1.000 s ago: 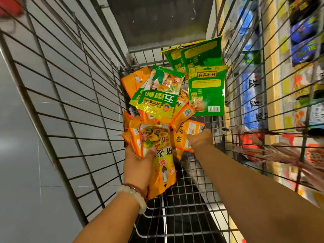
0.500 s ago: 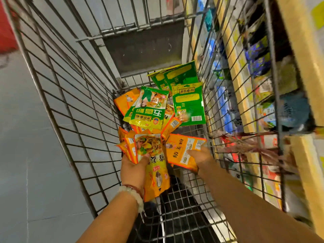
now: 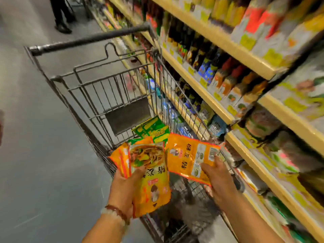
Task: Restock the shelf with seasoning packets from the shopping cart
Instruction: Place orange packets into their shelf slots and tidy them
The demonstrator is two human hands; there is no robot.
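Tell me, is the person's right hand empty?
No, the right hand grips a single orange packet by its edge above the cart.

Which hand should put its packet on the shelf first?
Probably the right hand. It holds one orange seasoning packet on the side nearest the yellow store shelf. The left hand grips a fanned bunch of orange packets, farther away.

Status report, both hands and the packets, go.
Left hand grips stack of orange packets. Right hand holds one orange packet above cart. Green packets remain inside. Shelf unobstructed at right.
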